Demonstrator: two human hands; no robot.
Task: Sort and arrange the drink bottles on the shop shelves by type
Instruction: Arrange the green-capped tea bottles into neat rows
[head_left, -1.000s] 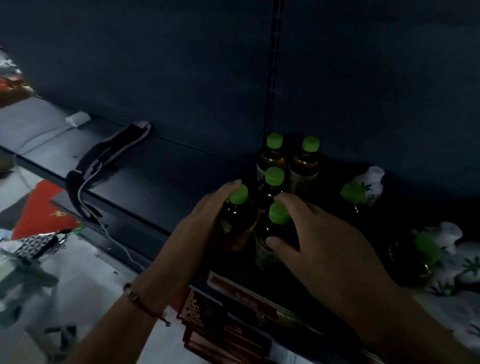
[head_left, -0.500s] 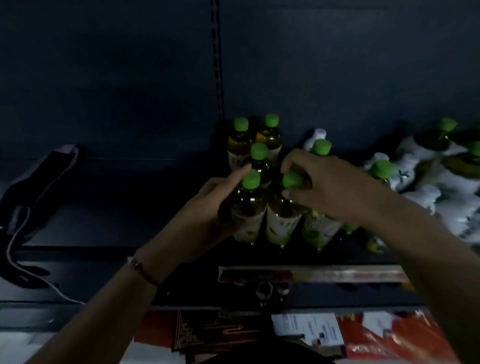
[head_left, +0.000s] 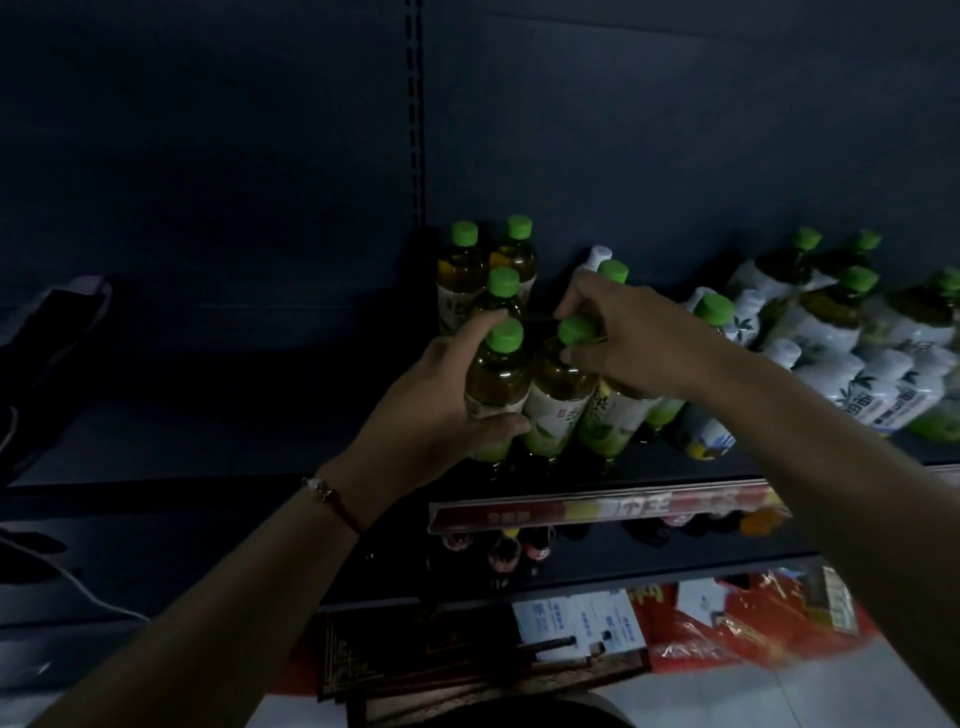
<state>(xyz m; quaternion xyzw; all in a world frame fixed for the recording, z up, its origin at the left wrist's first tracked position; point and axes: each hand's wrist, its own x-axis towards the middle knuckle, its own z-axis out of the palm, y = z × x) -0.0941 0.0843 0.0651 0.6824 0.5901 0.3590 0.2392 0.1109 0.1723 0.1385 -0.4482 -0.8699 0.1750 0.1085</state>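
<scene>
On the dark shelf (head_left: 260, 441) stands a cluster of green-capped tea bottles. My left hand (head_left: 436, 410) grips the front left bottle (head_left: 497, 376) round its body. Beside it, my right hand (head_left: 639, 343) pinches the green cap of the neighbouring bottle (head_left: 556, 395), which leans slightly. Three more of these bottles (head_left: 501, 291) stand behind, against the back panel. To the right, several green-capped and white-capped bottles with white leaf labels (head_left: 831, 332) lie and lean in a loose heap.
A price strip (head_left: 597, 506) runs along the shelf's front edge. Below it are small dark bottles (head_left: 498, 551) on a lower shelf, and red packets (head_left: 753, 623) and a dark box (head_left: 441, 660) on the floor. A dark strap with a cable (head_left: 47, 332) lies at the left.
The view has shifted slightly; both hands keep their hold. My left thumb now wraps lower round its bottle, and my right hand's bottle has tilted a little.
</scene>
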